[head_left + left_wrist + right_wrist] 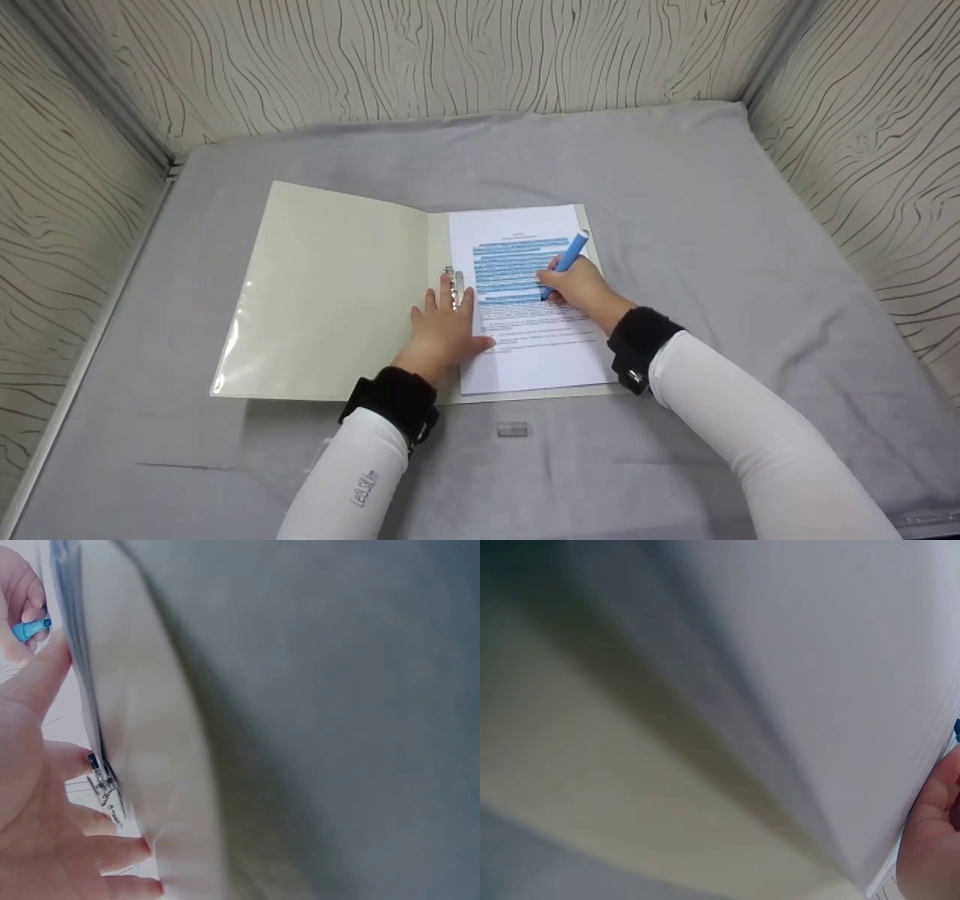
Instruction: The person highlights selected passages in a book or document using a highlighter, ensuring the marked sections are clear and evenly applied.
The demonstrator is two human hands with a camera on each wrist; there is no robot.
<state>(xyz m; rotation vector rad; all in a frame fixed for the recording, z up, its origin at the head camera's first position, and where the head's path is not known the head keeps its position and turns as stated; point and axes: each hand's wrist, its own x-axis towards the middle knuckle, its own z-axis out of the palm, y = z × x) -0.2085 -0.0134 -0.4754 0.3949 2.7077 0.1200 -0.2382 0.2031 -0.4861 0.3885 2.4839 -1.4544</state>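
Note:
A blue highlighter [573, 251] is pinched in my right hand [589, 289], its tip down on the printed sheet [540, 367]. Blue marking [517, 274] covers the upper lines of text, and the tip sits at the right part of the lowest marked line. The sheet lies on the right side of an open cream ring binder [337, 292]. My left hand [442, 330] rests with fingers spread over the binder's spine, beside the metal ring clip [456, 285], its thumb on the sheet's left edge. In the left wrist view the highlighter [31, 629] shows beyond the thumb.
A small grey translucent block [513, 429] lies in front of the binder on the grey cloth [675, 195]. Patterned panels [450, 60] stand behind and at both sides. The binder's left cover tilts up slightly from the cloth.

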